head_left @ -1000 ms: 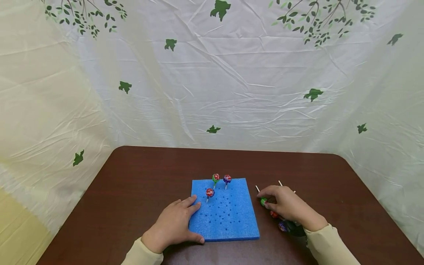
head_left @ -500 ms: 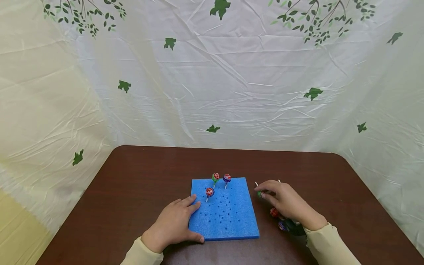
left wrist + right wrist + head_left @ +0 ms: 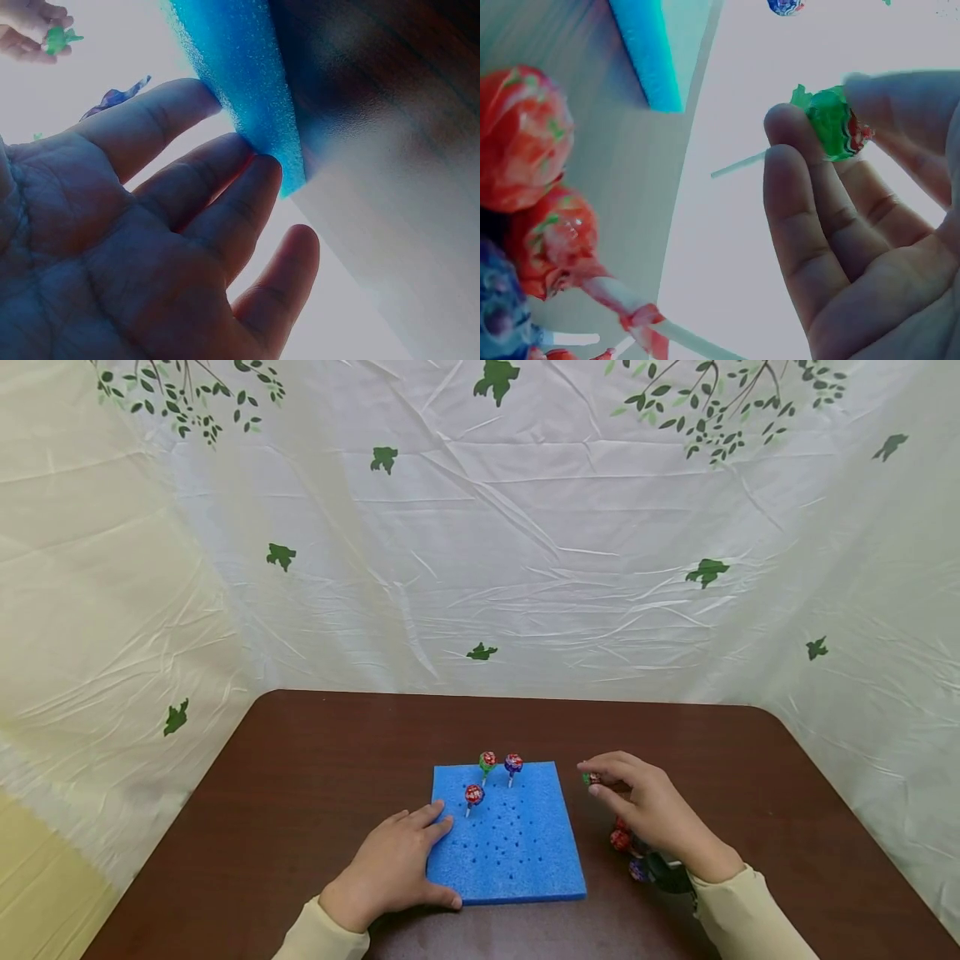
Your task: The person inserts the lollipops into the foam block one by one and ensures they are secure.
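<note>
My right hand point(image 3: 656, 806) pinches a green-wrapped lollipop point(image 3: 829, 124) by its candy head, between thumb and fingers. Its white stick point(image 3: 739, 165) points out past the fingertips in the right wrist view. In the head view this hand is to the right of a blue foam board point(image 3: 521, 889) dotted with small holes. Three lollipops stand upright in the board's far part: one green point(image 3: 487, 762), one purple point(image 3: 513, 764) and one red-topped point(image 3: 474, 794). My left hand point(image 3: 397, 868) rests against the board's left edge, fingers spread and fairly straight, thumb at the near corner.
Red-wrapped lollipops point(image 3: 620, 839) and a purple one point(image 3: 639, 870) lie on the brown table point(image 3: 345, 735) below my right hand, partly hidden by it. Beyond the table's far edge hangs a white curtain point(image 3: 585, 610) with green leaf prints.
My right hand has lifted the green lollipop away from the others and moved toward the table's far side. My left hand and the board have stayed in place.
</note>
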`<state>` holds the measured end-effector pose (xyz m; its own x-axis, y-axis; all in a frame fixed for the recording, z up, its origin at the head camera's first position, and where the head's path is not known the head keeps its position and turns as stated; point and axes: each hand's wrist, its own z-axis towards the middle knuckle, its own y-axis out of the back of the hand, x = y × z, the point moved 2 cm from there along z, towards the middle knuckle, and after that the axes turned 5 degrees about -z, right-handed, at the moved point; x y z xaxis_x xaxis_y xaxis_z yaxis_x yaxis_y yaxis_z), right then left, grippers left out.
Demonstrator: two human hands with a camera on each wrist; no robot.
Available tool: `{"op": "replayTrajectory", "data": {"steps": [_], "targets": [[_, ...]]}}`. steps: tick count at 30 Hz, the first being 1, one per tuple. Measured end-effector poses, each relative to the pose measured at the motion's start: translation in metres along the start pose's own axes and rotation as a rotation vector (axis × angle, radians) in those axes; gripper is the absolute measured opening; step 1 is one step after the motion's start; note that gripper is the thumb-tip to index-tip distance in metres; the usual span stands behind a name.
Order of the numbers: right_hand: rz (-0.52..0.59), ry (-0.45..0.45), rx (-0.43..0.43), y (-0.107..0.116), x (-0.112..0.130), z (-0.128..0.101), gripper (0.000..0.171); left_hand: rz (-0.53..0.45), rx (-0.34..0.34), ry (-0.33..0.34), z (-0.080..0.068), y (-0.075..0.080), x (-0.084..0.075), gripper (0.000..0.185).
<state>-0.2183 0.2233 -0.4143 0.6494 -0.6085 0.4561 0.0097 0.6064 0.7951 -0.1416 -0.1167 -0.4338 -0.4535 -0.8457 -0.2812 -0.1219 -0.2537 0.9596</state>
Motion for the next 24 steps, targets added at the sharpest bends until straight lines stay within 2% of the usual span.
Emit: {"op": "replayTrajectory", "data": {"steps": [4,24], "targets": [[0.03,-0.004,-0.023,0.001,0.007,0.001,0.046,-0.006,0.008,-0.002,-0.001,0.0,-0.001,0.1],[0.116,0.009,-0.046,-0.01,0.034,0.02,0.041,-0.006,-0.002,-0.011,-0.004,0.0,-0.004,0.1]]}}
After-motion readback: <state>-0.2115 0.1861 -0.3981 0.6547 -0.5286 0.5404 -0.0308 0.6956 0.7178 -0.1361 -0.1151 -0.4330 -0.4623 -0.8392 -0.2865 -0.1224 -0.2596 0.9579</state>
